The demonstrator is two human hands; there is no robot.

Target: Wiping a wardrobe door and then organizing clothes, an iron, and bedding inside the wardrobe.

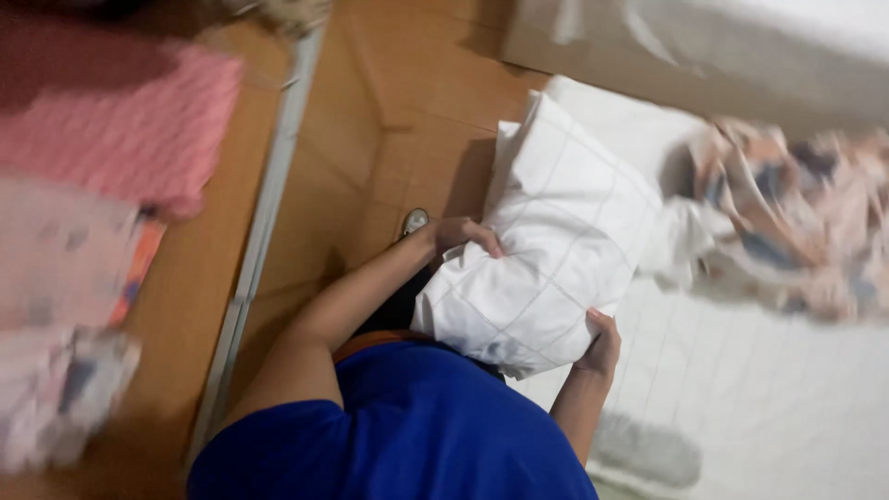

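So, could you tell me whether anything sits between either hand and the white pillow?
Nothing visible does. The left hand already grips the white pillow at its upper left edge, and the right hand clasps its lower corner. Both touch it directly, above the white bed sheet.

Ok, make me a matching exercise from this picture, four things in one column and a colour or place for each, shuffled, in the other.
Things:
1. pillow
2. knitted blanket
3. shirt
4. patterned cloth

Colours or places:
A. blue, on the person
B. white with a faint grid, held between the left hand and right hand
C. pink, folded on the wooden surface at left
D. crumpled on the bed at right

Pairs: 1-B, 2-C, 3-A, 4-D
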